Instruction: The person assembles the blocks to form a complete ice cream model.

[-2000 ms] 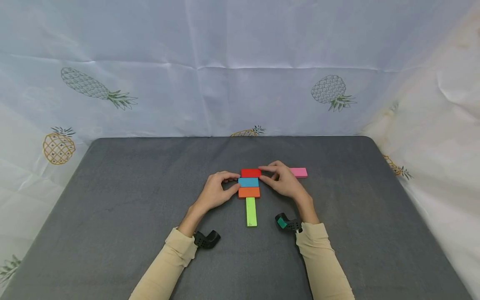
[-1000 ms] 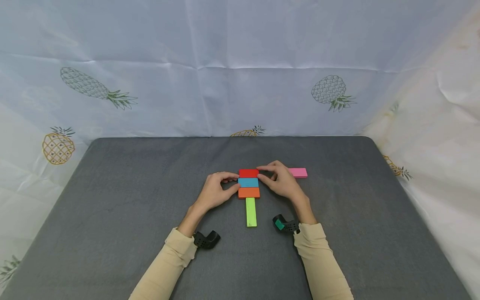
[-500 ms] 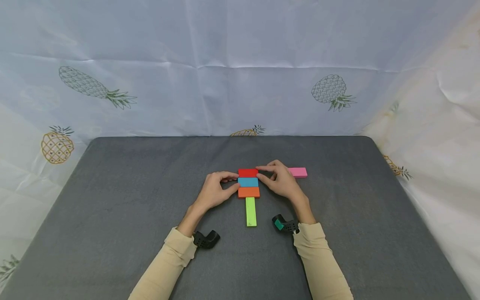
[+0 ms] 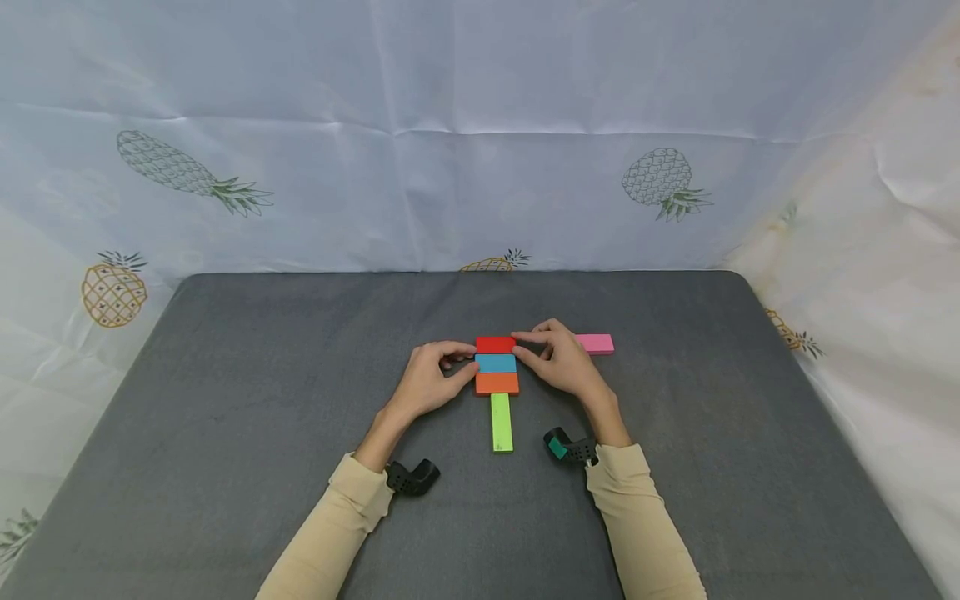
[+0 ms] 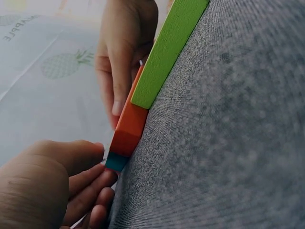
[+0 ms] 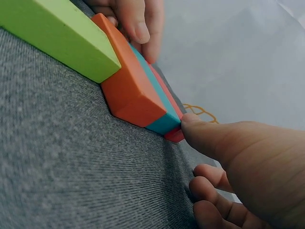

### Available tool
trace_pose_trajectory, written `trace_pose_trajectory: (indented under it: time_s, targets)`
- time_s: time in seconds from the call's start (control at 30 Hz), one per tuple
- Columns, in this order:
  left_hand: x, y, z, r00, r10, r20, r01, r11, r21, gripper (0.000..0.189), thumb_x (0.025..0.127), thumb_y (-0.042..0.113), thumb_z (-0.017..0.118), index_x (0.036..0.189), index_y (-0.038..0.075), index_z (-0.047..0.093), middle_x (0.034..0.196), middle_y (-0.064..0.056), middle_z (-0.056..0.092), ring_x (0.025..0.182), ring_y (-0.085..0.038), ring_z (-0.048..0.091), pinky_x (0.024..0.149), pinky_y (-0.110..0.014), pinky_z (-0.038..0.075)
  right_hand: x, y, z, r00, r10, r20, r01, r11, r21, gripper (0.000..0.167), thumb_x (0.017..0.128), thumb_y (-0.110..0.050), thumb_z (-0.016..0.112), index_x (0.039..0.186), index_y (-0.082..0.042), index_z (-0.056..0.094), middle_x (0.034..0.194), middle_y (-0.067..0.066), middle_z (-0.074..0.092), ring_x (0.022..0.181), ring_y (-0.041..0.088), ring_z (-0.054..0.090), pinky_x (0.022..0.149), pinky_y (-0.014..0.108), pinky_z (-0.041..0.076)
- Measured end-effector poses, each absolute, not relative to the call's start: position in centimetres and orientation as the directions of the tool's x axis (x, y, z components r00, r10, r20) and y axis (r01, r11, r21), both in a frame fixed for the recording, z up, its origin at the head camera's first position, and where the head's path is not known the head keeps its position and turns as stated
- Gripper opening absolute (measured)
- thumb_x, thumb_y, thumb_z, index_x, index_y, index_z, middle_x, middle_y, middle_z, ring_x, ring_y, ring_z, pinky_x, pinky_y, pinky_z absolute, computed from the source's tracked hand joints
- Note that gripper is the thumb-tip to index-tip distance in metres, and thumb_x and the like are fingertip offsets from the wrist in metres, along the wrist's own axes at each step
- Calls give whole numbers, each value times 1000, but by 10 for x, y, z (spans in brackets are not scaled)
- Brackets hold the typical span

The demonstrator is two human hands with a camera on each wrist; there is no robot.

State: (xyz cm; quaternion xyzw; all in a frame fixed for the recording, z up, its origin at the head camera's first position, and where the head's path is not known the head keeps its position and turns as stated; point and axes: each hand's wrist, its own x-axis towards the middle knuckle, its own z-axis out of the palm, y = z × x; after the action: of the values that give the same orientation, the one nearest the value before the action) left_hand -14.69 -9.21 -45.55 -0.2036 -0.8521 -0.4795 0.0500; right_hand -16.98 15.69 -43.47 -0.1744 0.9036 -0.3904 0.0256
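Observation:
In the head view several wooden blocks lie on the table: a red block (image 4: 495,345), a blue block (image 4: 495,363) and an orange block (image 4: 497,383) side by side, with a lime green block (image 4: 502,422) pointing toward me from the orange one. My right hand (image 4: 558,358) pinches the red block's right end with thumb and index finger. At the left ends, my left hand (image 4: 435,375) touches the row, its fingers by the red block and thumb beside the blue one. The right wrist view shows the right thumb (image 6: 205,133) against the red block's end.
A pink block (image 4: 596,344) lies just right of my right hand, partly hidden behind it. Grey cloth covers the table (image 4: 285,433). A pale curtain (image 4: 480,75) with pineapple prints hangs along the back edge and sides.
The red block has slid slightly left with my right hand, and its ends now nearly line up with the blue block. In the last second hardly anything has moved.

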Motion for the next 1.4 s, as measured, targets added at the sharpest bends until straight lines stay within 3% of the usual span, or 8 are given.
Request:
trace_pose_trajectory:
  time_s: [0.1,0.2,0.43,1.4]
  targets:
    - [-148,-90,-456,-917,269,294,390,455,801,25,95,11,71,117,-1,75,104,-17,75,83,-24,66,70,-25,51,-170,157,-435,-939,-334,84,-290,636,-715,36,95,-19,74,130,-7,72,109,18,60,63,12,54,67,23,49]
    - [-149,-87,-456,-922,235,308,385,462,799,26,95,11,71,118,-1,74,106,-17,74,77,-22,64,68,-24,51,-170,158,-435,-939,-335,82,-291,639,-713,37,96,-20,73,130,-7,71,109,18,59,64,12,55,68,23,49]
    - [-153,-82,-457,-928,207,311,373,491,787,28,96,13,71,121,-1,74,115,-18,74,79,-21,65,71,-28,53,-169,157,-435,-938,-336,82,-293,646,-705,38,96,-19,73,132,-7,70,108,17,58,65,12,54,68,23,49]
    - [-158,-79,-459,-937,177,301,349,511,785,27,96,11,68,120,0,75,107,-17,76,70,-18,60,61,-21,42,-169,154,-430,-937,-343,60,-290,670,-683,39,97,-21,72,134,-10,68,108,14,58,74,15,52,65,23,45]
